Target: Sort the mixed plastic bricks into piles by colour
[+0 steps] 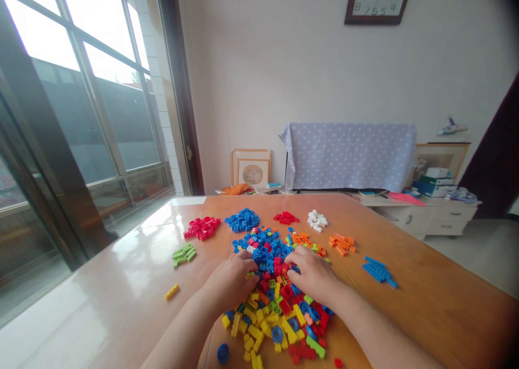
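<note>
Both hands lie palm-down on a mixed pile [279, 309] of small plastic bricks, red, blue, yellow, green and orange, which sits toward the near edge of the wooden table [425, 304], about midway between its left and right edges. The left hand [233, 277] rests on the pile's left flank with its fingers curled into the blue and red pieces at the top. The right hand [310, 274] rests on the right flank in the same way, and the fingertips of the two hands are close together. Whether either hand pinches a brick is hidden by the fingers themselves, so I cannot tell. Sorted heaps ring the pile. Toward the far edge lie a red heap [201, 227], a blue heap [242, 219], a smaller red cluster [286, 217] and a white heap [317, 220]. Toward the right edge are an orange heap [341, 244] and some flat blue pieces [379, 271], and toward the left a green heap [183, 254]. A lone yellow brick [172, 291] lies apart, left of the left forearm, and a blue wheel [223, 353] sits by the near edge.
</note>
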A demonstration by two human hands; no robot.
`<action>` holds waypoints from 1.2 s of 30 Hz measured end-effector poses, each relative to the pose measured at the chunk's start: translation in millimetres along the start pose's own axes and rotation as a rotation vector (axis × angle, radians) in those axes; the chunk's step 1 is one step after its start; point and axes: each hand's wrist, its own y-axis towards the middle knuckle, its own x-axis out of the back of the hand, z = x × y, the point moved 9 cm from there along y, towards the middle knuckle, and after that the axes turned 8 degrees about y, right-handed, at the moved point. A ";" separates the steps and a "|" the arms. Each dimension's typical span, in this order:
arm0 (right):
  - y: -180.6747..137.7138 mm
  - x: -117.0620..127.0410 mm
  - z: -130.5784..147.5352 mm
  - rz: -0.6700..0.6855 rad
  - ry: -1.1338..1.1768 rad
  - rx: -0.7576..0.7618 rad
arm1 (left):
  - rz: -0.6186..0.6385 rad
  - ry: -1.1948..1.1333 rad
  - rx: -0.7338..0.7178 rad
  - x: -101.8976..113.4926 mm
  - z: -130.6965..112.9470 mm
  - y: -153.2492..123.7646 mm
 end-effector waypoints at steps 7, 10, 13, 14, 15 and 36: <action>-1.9 2.8 -4.2 -0.026 -0.009 -0.019 | -0.012 -0.014 0.004 -1.2 1.5 -1.1; -2.5 2.5 -2.4 -0.015 0.010 -0.013 | -0.013 -0.006 0.010 -0.7 1.7 -1.6; -2.1 0.0 1.3 0.006 0.041 0.014 | -0.016 -0.009 0.006 -0.2 1.1 -1.7; -1.8 -0.8 2.3 0.012 0.050 0.024 | -0.019 -0.013 0.002 -0.1 0.8 -1.6; -1.4 -1.3 3.2 0.014 0.057 0.034 | -0.020 -0.016 -0.001 -0.2 0.7 -1.6; -14.9 19.9 30.1 -0.065 0.272 0.120 | -0.189 -0.428 0.008 6.0 -34.9 2.4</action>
